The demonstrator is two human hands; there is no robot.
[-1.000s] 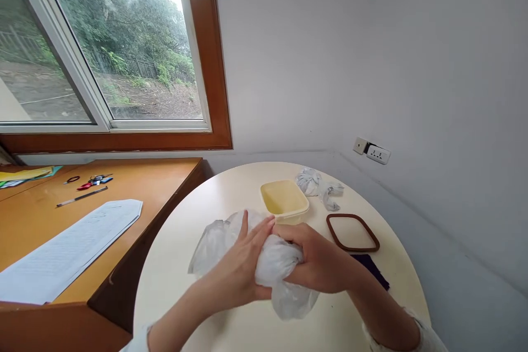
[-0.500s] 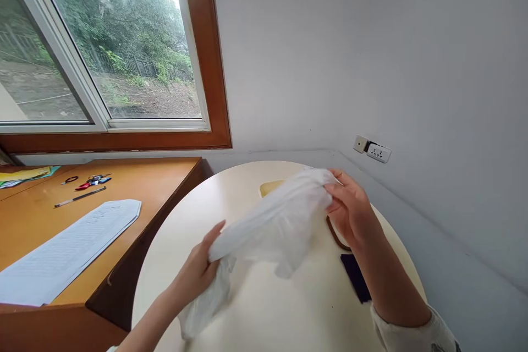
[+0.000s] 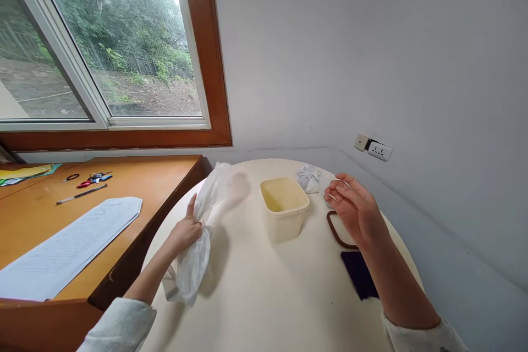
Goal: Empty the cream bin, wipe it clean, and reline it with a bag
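At the left side of the round table, my left hand (image 3: 186, 235) is closed on a thin white plastic bag (image 3: 197, 264). The bag hangs below the fist and also sticks up past it toward the window. Over the right side, my right hand (image 3: 353, 210) is raised with loosely bent fingers and nothing visible in it. A pale yellow bin (image 3: 284, 225) without a lid stands upright between the hands. Just left of my right fingers sits a crumpled white plastic bundle (image 3: 308, 178). Under my right hand lies a brown frame-shaped ring (image 3: 339, 235), partly hidden by the wrist.
A dark navy folded piece (image 3: 359, 275) lies by my right forearm on the cream table (image 3: 264, 297). On the wooden desk (image 3: 165, 176) at left are papers (image 3: 78, 247), a pen (image 3: 82, 194) and keys (image 3: 97, 177). A wall socket (image 3: 380, 150) is beyond.
My right hand has let go of the plastic bag. My left hand has carried it left, away from the middle, uncovering the yellow bin and the white bundle.
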